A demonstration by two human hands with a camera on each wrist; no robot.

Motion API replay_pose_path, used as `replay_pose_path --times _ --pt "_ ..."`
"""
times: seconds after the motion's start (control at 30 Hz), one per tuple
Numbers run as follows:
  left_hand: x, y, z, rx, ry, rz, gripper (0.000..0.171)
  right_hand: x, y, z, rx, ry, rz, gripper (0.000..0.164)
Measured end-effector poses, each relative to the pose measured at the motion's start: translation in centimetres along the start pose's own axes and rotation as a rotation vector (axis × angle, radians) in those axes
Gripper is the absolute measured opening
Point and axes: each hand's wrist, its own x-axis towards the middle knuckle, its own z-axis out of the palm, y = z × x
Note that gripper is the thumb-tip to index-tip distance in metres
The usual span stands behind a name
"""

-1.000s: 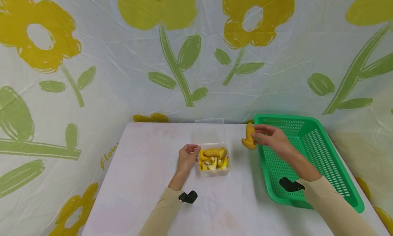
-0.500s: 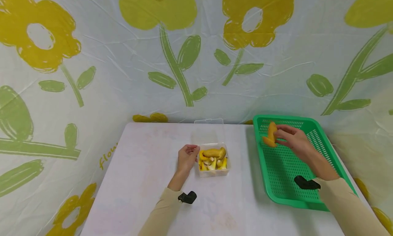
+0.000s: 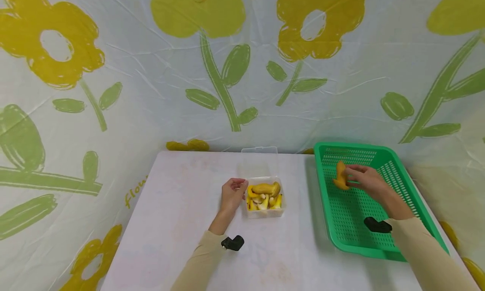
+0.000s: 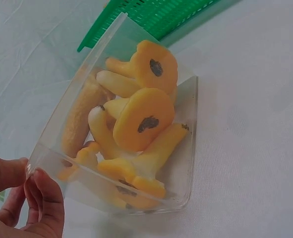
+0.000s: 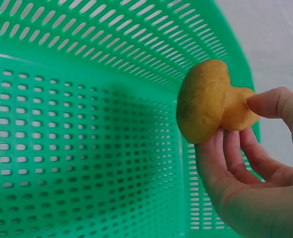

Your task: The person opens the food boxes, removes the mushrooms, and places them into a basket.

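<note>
Between thumb and fingers, my right hand (image 3: pixel 369 182) holds a yellow-brown toy-like mushroom (image 3: pixel 342 174) inside the green basket (image 3: pixel 352 223). The right wrist view shows the thumb on the stem, the fingers beneath, and the rounded mushroom cap (image 5: pixel 202 106) facing the basket's inside. My left hand (image 3: pixel 230 198) pinches the rim of a clear plastic box (image 3: pixel 265 214) at its left corner. Several yellow mushrooms (image 4: pixel 144 119) with pale stems and dark patches lie heaped in that box. A browner mushroom (image 3: pixel 265 188) lies along the box's back side.
The box's clear lid (image 3: pixel 259 164) stands open behind it. A white cloth-covered table (image 3: pixel 182 223) carries everything, and a flower-printed sheet (image 3: pixel 159 63) rises along its back edge. The basket's slotted left wall and rim (image 3: pixel 324 206) stand between box and basket interior.
My right hand has carried the mushroom rightward from beside the basket, over its rim, then lowered it inside. The left hand has stayed at the box.
</note>
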Motion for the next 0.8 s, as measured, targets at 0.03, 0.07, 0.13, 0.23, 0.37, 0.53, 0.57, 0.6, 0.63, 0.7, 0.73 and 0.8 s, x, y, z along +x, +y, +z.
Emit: replay_pose_path --times 0.03,0.07,0.13,0.23,0.37,0.53,0.57,0.6,0.63,0.7,0.73,0.8 --pt "0.0 0.0 0.0 0.0 0.001 0.0 0.022 0.2 0.2 0.1 -0.009 -0.012 0.003 0.066" --pt "0.0 0.0 0.1 0.0 0.003 0.001 0.022 0.3 0.4 0.2 -0.012 -0.019 0.006 0.066" --pt "-0.1 0.1 0.2 -0.009 0.007 0.009 0.022 0.7 0.9 0.5 -0.028 -0.035 0.01 0.064" --pt "-0.2 0.1 0.3 -0.022 0.009 0.019 0.023 1.2 1.4 1.0 -0.046 -0.059 0.034 0.063" --pt "-0.2 -0.1 0.3 -0.035 0.006 0.022 0.026 1.6 1.6 1.6 -0.059 -0.095 0.076 0.057" --pt "-0.1 -0.1 0.2 -0.012 0.016 0.015 0.024 1.7 1.6 2.3 -0.151 -0.119 0.056 0.055" --pt "-0.1 -0.1 0.2 -0.009 0.018 0.015 0.022 1.7 1.7 2.4 -0.171 -0.115 0.045 0.054" --pt "-0.1 -0.1 0.1 -0.004 0.02 0.016 0.021 1.6 1.8 2.5 -0.193 -0.113 0.033 0.053" --pt "-0.1 -0.1 0.1 -0.003 0.02 0.017 0.021 1.6 1.8 2.6 -0.214 -0.113 0.02 0.052" --pt "-0.2 0.0 0.0 -0.009 0.018 0.02 0.02 1.6 2.0 2.8 -0.233 -0.106 0.006 0.05" --pt "-0.1 0.0 0.0 -0.011 0.015 0.024 0.02 1.5 2.0 2.8 -0.245 -0.098 0.002 0.049" --pt "-0.1 0.0 0.0 -0.012 0.011 0.026 0.021 1.4 1.7 2.8 -0.277 -0.088 -0.003 0.049"
